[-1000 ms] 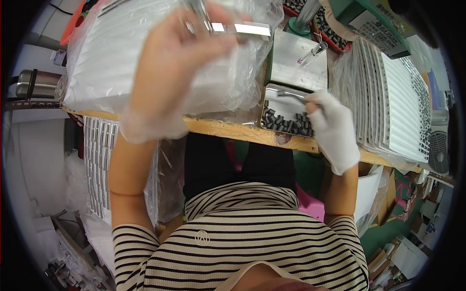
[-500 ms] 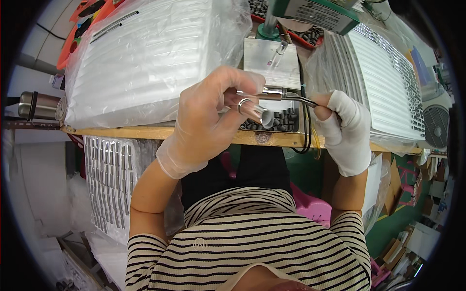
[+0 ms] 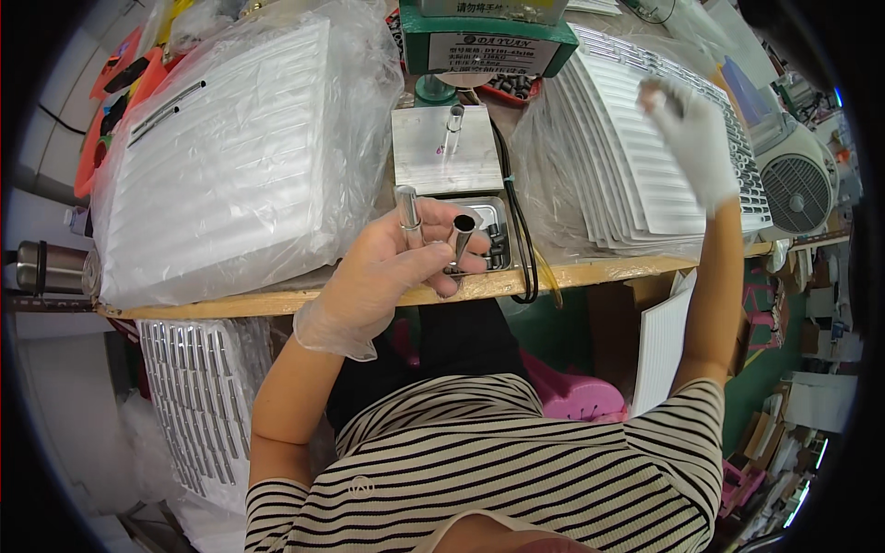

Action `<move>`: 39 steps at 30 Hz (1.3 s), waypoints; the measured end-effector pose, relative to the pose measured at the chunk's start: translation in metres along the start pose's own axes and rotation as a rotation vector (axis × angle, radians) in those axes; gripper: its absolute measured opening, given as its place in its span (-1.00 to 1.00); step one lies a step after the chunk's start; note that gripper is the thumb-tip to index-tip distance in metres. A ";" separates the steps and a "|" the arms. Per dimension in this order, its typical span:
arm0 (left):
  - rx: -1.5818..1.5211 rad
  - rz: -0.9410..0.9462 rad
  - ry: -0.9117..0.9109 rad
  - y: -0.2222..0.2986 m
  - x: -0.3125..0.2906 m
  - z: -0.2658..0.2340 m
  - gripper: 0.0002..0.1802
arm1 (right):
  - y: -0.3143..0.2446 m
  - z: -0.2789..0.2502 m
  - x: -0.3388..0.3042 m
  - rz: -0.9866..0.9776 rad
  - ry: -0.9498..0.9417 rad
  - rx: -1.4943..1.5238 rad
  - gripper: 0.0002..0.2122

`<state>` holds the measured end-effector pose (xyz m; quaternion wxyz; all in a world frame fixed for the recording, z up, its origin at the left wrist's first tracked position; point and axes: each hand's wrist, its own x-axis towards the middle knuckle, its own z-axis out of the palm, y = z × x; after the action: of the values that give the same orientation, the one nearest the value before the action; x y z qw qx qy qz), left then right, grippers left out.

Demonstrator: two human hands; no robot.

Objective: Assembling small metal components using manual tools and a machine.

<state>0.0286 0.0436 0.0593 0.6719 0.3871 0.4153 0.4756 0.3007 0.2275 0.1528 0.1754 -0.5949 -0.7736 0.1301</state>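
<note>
1. Head view, the left hand: the person's left hand (image 3: 373, 272), in a thin clear glove, grips two shiny metal tubes side by side. One tube (image 3: 408, 214) stands nearly upright by the base of the fingers; the other tube (image 3: 459, 243) is held at the fingertips, its open end facing up.
2. Head view, the right hand: the right hand (image 3: 696, 152), in a white glove with fingers showing beyond it, is raised over the stack of white ridged trays (image 3: 604, 175). It is blurred, so whether it is open, closed or touching the stack cannot be told.
3. Head view, around the left hand: just beyond its fingertips is a small metal tray (image 3: 481, 200) with short black pieces (image 3: 498, 251), partly hidden by the hand. Farther ahead lies a flat metal plate (image 3: 419, 152) with a clear-looking shiny post (image 3: 452, 134) on it, below a green machine part (image 3: 415, 51). To the hand's left is a plastic-wrapped white ridged tray (image 3: 244, 157).
4. Head view, around the right hand: a fan (image 3: 796, 192) stands to its right; black cables (image 3: 519, 235) run between the two hands.
</note>
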 end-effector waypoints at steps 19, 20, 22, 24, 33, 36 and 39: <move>0.281 0.615 0.189 -0.013 0.017 0.006 -0.69 | -0.039 0.048 -0.056 -0.272 0.019 0.590 -0.86; 0.283 0.617 0.189 -0.012 0.017 0.006 -0.69 | -0.057 0.056 -0.071 -0.533 0.010 0.601 -0.85; 0.677 0.817 0.218 -0.010 0.017 0.007 -0.74 | -0.059 0.071 -0.084 -0.588 0.054 0.567 -0.81; 0.779 0.780 0.168 -0.005 0.010 0.000 -0.75 | -0.061 0.072 -0.088 -0.492 0.037 0.647 -0.80; 0.116 -0.168 -0.101 0.006 0.008 -0.004 -0.69 | -0.046 0.092 -0.070 -0.575 -0.493 0.665 -0.74; -0.023 -0.185 -0.090 0.003 0.018 -0.002 -0.62 | -0.057 0.106 -0.074 -0.095 -0.591 1.168 -0.71; 0.372 0.256 0.218 -0.016 0.052 -0.014 -0.59 | -0.061 0.126 -0.059 -0.181 -0.222 0.830 -0.73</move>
<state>0.0308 0.0912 0.0299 0.4745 0.5000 0.5135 0.5110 0.2073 0.1555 0.0564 0.3259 -0.3864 -0.7190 0.4770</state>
